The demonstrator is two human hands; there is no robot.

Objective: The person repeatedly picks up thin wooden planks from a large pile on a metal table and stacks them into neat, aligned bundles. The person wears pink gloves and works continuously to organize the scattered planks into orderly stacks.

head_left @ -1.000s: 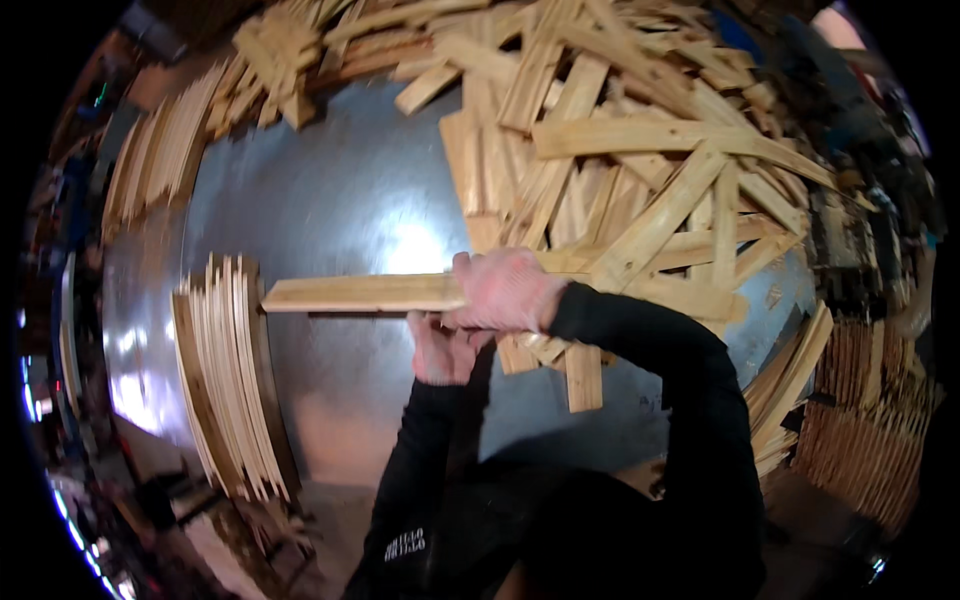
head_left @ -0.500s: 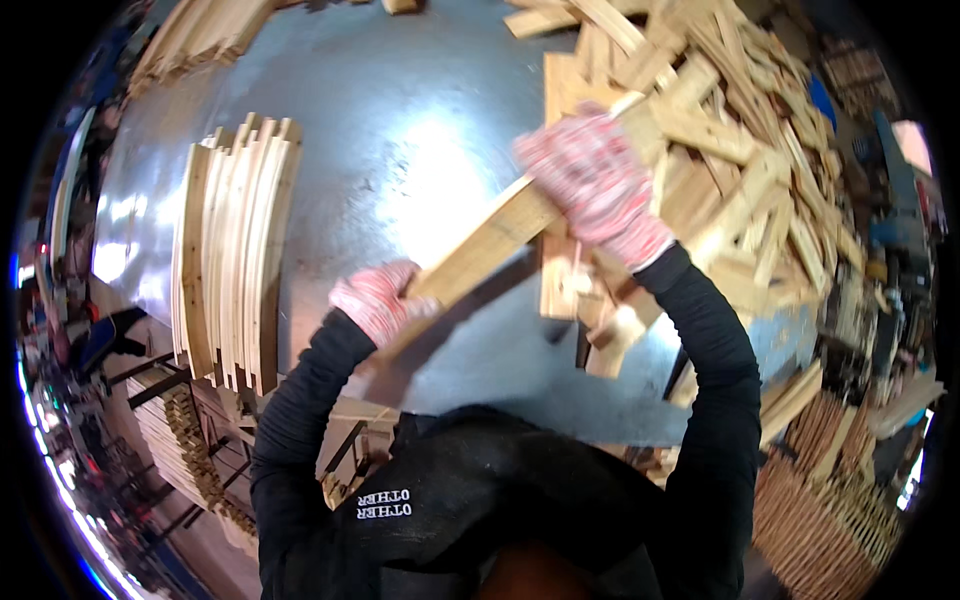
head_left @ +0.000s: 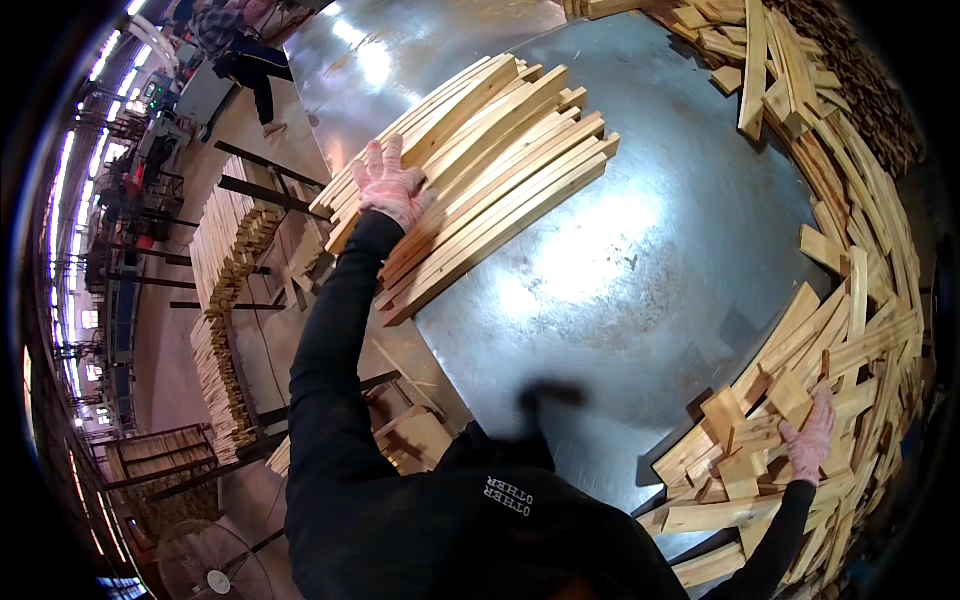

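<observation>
My left hand (head_left: 393,188), in a pink and white knit glove, lies with fingers spread on a row of wooden slats (head_left: 500,170). The slats stand side by side on the metal table (head_left: 580,270), their near ends by the table's left edge. Far to the right, my right hand (head_left: 810,440), gloved alike, reaches onto a loose heap of wooden pieces (head_left: 850,345). Its thumb and fingers are apart beside a short wooden block (head_left: 790,398). I see nothing gripped in either hand.
Stacked slats (head_left: 230,250) rest on a dark metal rack at the left. A standing fan (head_left: 215,575) is at the lower left. Another person (head_left: 245,60) stands at the far left beyond the table. More wood lies past the heap.
The board that both hands held is out of them. My left hand has moved onto the row of slats, my right hand onto the heap. The view has turned.
</observation>
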